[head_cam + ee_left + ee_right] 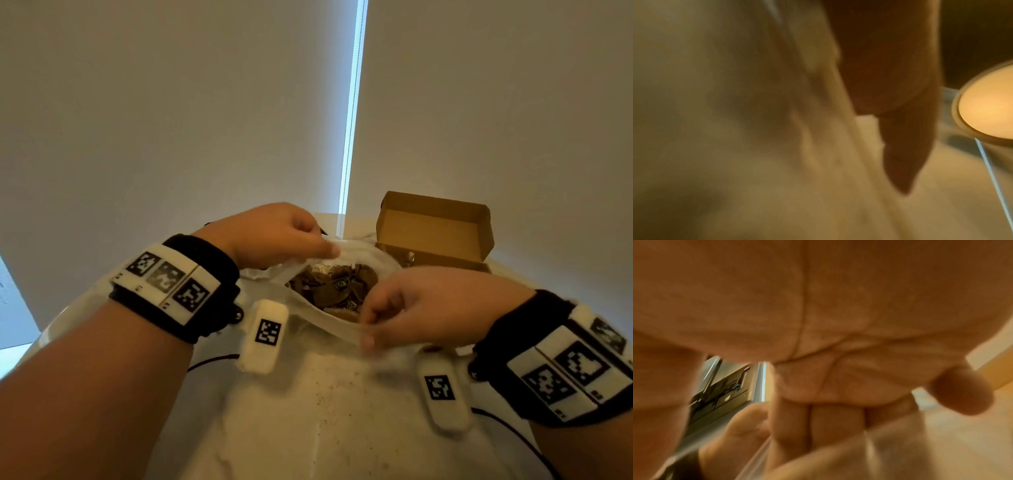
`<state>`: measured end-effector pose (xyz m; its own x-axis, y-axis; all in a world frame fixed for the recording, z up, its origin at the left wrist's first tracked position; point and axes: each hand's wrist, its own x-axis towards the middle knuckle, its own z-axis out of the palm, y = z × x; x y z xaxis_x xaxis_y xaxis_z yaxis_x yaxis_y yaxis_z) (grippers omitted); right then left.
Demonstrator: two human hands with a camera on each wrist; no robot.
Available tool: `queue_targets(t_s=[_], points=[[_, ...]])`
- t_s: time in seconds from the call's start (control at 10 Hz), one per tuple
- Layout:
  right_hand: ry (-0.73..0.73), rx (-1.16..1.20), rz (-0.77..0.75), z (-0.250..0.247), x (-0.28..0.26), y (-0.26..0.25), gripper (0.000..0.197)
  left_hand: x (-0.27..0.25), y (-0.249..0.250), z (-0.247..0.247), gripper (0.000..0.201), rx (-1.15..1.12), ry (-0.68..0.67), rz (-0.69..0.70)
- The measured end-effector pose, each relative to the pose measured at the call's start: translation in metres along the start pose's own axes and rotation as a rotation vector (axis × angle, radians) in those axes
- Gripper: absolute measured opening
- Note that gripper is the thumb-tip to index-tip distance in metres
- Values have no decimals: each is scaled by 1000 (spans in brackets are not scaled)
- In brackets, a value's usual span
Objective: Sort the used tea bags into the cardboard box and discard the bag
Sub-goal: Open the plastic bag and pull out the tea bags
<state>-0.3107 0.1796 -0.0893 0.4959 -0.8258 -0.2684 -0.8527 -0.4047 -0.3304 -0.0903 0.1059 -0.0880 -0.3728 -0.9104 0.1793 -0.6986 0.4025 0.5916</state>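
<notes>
Now | bag point(329, 317) mouth pinched apart by left hand point(274, 236) and right hand point(421, 305) | tea bags point(335, 284) between | box point(435, 233) beyond, nearer right hand

Both hands forward, L hand point(274, 233) & R hand point(421, 308) each w/ fingers curled, pinching.

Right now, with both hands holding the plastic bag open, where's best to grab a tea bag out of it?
Come from above through the mouth of the plastic bag, which the left hand and right hand pinch open at opposite edges. Free one hand and pinch a top tea bag. They lie in a loose heap, so probably only the top ones lift cleanly. The cardboard box stands open behind.
</notes>
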Motion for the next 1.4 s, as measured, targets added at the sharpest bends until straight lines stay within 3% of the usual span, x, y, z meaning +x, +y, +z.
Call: queue_targets(t_s=[0.1,0.2,0.3,0.4,0.5,0.6,0.7,0.9,1.0,1.1,1.2,1.3,1.4], points=[[612,442,-128,-6,0,11,40,4,-17,-3,41,-192,126,-106],[1051,649,24,-8,16,26,22,11,-33,-1,26,366,21,-260],[735,531,209,1,32,42,21,5,-31,6,33,392,-180,-301],[464,346,243,2,34,40,34,4,-32,14,28,384,-324,-285],[340,764,217,-1,27,40,41,5,-38,15,16,261,-309,-224],[427,450,283,0,29,41,27,5,-36,12,17,68,-121,-165],[440,396,324,6,36,39,19,6,-31,12,17,-58,-27,-132],[566,515,288,7,41,38,15,4,-31,1,30,-218,-54,-134],[675,634,299,5,42,44,20,2,-36,-1,33,-379,-127,-207],[717,694,338,6,45,46,21,2,-45,3,28,-295,-207,-335],[727,752,369,8,47,46,21,0,-48,11,15,-170,-139,-472],[695,800,325,10,49,48,20,5,-50,13,20,-237,-5,-406],[710,870,272,10,48,45,19,10,-49,11,19,-456,97,-294]])
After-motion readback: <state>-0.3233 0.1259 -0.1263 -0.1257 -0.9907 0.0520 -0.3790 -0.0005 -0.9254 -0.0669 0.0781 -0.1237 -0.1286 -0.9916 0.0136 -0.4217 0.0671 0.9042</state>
